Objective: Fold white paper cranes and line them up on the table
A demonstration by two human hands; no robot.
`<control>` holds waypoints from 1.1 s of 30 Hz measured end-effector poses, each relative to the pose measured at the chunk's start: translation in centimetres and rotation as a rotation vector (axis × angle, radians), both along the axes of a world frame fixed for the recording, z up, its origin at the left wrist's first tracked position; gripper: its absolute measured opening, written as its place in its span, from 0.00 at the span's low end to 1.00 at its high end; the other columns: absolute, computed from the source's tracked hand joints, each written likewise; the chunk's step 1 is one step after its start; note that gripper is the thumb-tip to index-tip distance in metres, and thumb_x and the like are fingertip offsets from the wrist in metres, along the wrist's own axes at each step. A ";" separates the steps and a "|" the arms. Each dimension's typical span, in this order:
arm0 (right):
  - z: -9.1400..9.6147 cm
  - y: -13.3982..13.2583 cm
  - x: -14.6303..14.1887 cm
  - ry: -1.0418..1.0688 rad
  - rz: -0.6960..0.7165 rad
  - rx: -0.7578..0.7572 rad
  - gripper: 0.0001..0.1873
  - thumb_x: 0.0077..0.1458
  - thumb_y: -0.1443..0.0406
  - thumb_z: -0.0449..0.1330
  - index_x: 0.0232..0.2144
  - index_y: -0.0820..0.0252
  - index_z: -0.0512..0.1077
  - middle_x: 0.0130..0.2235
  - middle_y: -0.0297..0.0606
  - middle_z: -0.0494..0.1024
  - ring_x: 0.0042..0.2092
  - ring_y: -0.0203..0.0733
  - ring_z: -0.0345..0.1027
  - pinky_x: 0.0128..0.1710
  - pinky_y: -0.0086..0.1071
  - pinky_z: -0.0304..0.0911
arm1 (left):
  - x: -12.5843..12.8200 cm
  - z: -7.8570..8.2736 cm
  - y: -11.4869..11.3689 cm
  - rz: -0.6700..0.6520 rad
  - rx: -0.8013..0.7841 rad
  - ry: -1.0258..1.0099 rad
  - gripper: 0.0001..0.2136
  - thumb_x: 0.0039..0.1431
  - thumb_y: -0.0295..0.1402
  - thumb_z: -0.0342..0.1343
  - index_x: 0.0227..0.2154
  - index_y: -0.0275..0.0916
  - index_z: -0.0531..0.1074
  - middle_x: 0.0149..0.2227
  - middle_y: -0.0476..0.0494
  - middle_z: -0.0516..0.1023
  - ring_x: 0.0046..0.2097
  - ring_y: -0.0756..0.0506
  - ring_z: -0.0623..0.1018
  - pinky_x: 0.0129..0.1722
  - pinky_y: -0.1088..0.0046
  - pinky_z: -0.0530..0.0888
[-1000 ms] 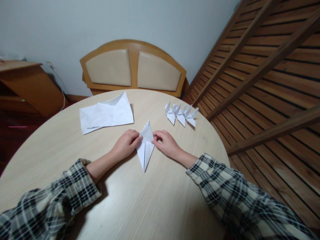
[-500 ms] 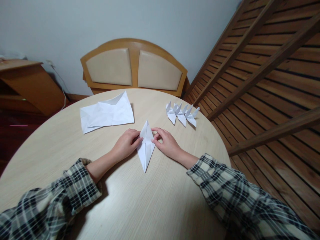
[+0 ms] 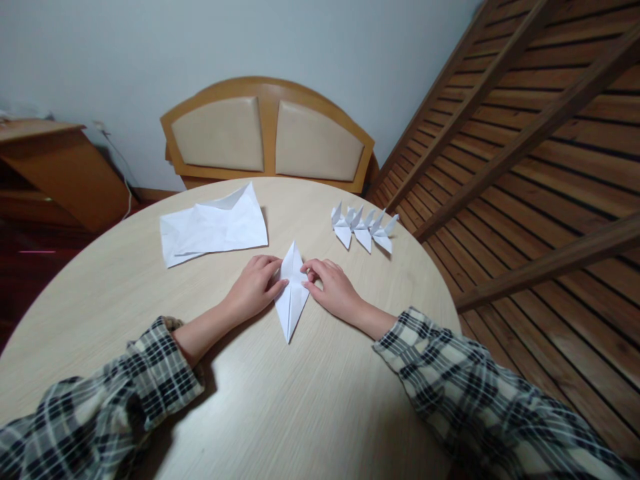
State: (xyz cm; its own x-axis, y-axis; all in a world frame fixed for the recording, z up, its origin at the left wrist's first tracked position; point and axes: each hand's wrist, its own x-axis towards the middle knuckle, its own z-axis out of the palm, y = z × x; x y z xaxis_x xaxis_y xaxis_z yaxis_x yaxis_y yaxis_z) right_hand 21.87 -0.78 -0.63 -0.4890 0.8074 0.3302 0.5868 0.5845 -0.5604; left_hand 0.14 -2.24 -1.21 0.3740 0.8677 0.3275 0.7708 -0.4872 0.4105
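Note:
A white folded paper diamond [image 3: 292, 303] lies on the table between my hands, one point toward me and a crease down its middle. My left hand [image 3: 257, 283] pinches its left corner, thumb on top of the paper. At the opposite corner, my right hand [image 3: 330, 285] has its thumb and curled index finger on the right edge. Beyond my right hand stand three small white paper cranes [image 3: 363, 230] in a row, close together.
White paper sheets [image 3: 215, 223], creased and overlapping, rest at the back left of the round wooden table [image 3: 280, 413]. A chair [image 3: 269, 127] stands against its far side. Slatted wooden panels [image 3: 540, 147] rise at the right, and a wooden cabinet [image 3: 55, 173] is at the left.
My right index finger has drawn inward onto the diamond's right edge. My left hand has barely shifted, and the diamond's near point has moved slightly left.

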 end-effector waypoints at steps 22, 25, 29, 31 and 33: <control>0.1 -0.6 -0.3 -0.377 0.026 0.007 0.23 0.67 0.65 0.49 0.63 0.61 0.64 0.67 0.42 0.62 0.69 0.49 0.48 0.69 0.49 0.43 | 0.2 -1.3 0.2 -0.026 0.150 0.196 0.20 0.69 0.36 0.46 0.58 0.31 0.69 0.61 0.34 0.71 0.63 0.34 0.65 0.63 0.51 0.64; 0.4 -0.7 -0.2 -0.421 0.056 -0.017 0.25 0.68 0.63 0.47 0.65 0.61 0.61 0.69 0.42 0.58 0.71 0.48 0.44 0.70 0.52 0.39 | 0.2 -1.4 0.2 -0.044 0.145 0.217 0.21 0.70 0.36 0.45 0.58 0.29 0.68 0.61 0.34 0.71 0.63 0.34 0.66 0.64 0.52 0.63; 0.8 -0.6 -0.2 -0.455 0.101 -0.029 0.27 0.68 0.61 0.46 0.66 0.63 0.59 0.70 0.43 0.55 0.72 0.49 0.40 0.70 0.54 0.36 | 0.3 -1.5 0.3 -0.051 0.127 0.222 0.22 0.70 0.36 0.44 0.59 0.28 0.68 0.61 0.34 0.71 0.63 0.35 0.66 0.64 0.52 0.64; 1.0 -0.4 -0.3 -0.462 0.119 -0.032 0.28 0.68 0.60 0.46 0.66 0.63 0.58 0.70 0.44 0.54 0.72 0.49 0.39 0.70 0.55 0.35 | 0.2 -1.6 0.3 -0.056 0.120 0.215 0.22 0.70 0.37 0.44 0.59 0.29 0.67 0.61 0.34 0.71 0.63 0.35 0.66 0.64 0.51 0.64; 1.1 -0.1 -0.4 -0.464 0.131 -0.031 0.28 0.68 0.59 0.46 0.67 0.62 0.57 0.70 0.44 0.53 0.72 0.49 0.39 0.69 0.55 0.35 | 0.2 -1.6 0.4 -0.064 0.117 0.208 0.22 0.70 0.37 0.43 0.59 0.30 0.67 0.61 0.33 0.71 0.63 0.35 0.66 0.63 0.51 0.64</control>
